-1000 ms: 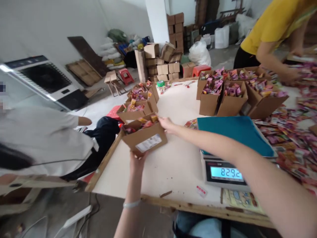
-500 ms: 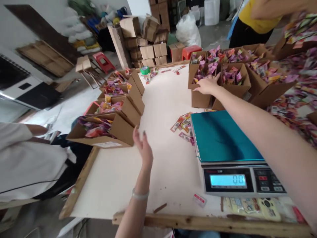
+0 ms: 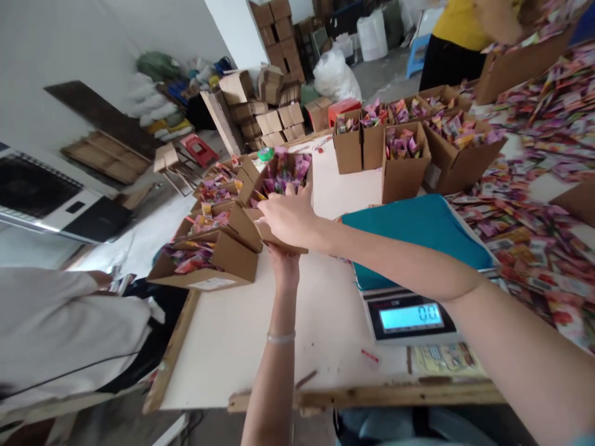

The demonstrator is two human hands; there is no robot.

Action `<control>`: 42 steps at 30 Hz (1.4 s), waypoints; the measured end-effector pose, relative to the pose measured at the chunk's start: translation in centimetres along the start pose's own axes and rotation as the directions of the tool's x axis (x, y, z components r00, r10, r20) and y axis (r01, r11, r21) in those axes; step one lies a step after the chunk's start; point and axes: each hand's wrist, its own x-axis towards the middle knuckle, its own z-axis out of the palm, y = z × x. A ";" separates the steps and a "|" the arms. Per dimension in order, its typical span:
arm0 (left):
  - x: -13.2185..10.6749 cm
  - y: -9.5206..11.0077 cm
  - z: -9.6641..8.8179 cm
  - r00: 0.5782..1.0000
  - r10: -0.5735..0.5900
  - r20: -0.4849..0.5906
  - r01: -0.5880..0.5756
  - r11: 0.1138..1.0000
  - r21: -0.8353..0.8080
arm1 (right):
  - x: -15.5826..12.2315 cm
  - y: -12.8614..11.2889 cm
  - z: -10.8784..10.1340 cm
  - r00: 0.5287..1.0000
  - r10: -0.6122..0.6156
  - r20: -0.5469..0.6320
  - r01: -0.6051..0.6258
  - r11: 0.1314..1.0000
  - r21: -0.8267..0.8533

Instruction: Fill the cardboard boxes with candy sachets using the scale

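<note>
A cardboard box [image 3: 271, 234] full of small purple and pink packets [image 3: 288, 172] is held over the left middle of the table. My right hand [image 3: 292, 217] grips its near rim from above, fingers reaching over the edge. Underneath, my left hand [image 3: 283, 259] supports the bottom, its fingers largely hidden by the box. Right of the hands stands a digital scale with a teal platform [image 3: 400, 238], and its lit display [image 3: 411, 316] reads zero. My right forearm passes over the scale's front corner.
Filled boxes [image 3: 232, 257] line the table's left edge. More filled boxes [image 3: 404, 164] stand at the back right, beside a wide heap of loose packets [image 3: 539, 248]. A person in white [image 3: 69, 334] is at the left; another in yellow [image 3: 465, 28] is behind the table.
My right hand has carried a box from the right group leftward across the table. My left hand, earlier raised and empty, is now under it. The view has shifted somewhat.
</note>
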 end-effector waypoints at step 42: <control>-10.7 1.9 0.1 0.961 0.056 0.270 -0.184 0.858 0.480 | -28.3 20.7 -10.3 0.797 0.487 -0.358 -0.431 0.873 0.229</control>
